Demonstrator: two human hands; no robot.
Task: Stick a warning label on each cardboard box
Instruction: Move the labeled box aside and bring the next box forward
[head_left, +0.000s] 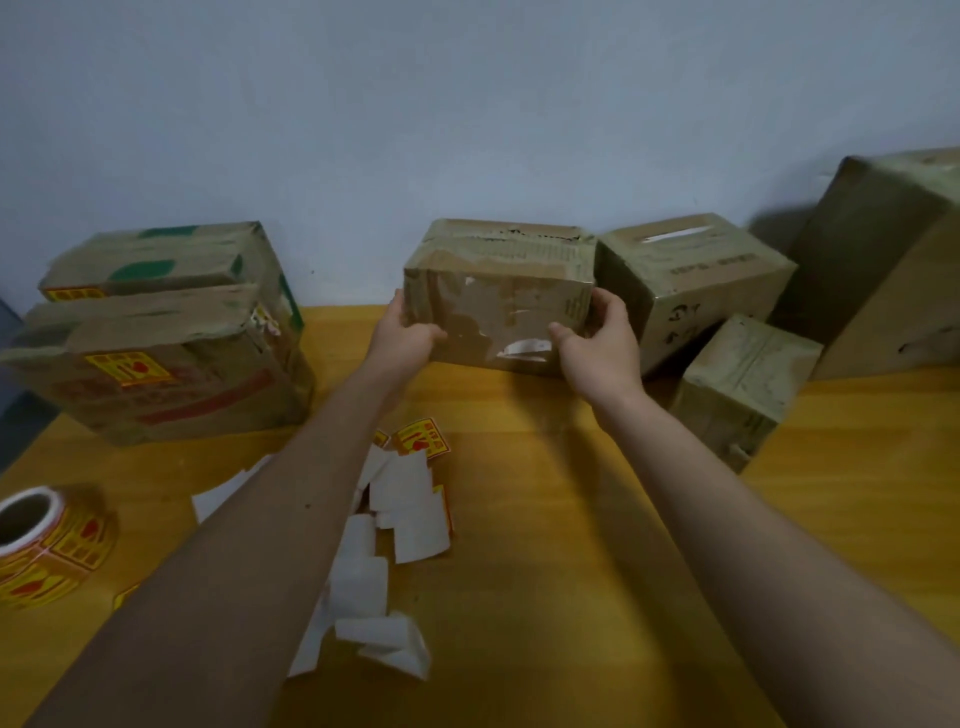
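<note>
Both hands on the middle cardboard box, at the far edge of the yellow table near the wall. Left hand grips its left side, thumb on the front face; right hand grips the right side, thumb likewise in front. Front face of this box carries torn white paper scraps (no yellow label visible on it). Two stacked boxes at left each bear a yellow-red warning label. Three more boxes sit right of the held one. Label roll lies at near left. Pile of white backing papers between the forearms, one loose label at its far end.
</note>
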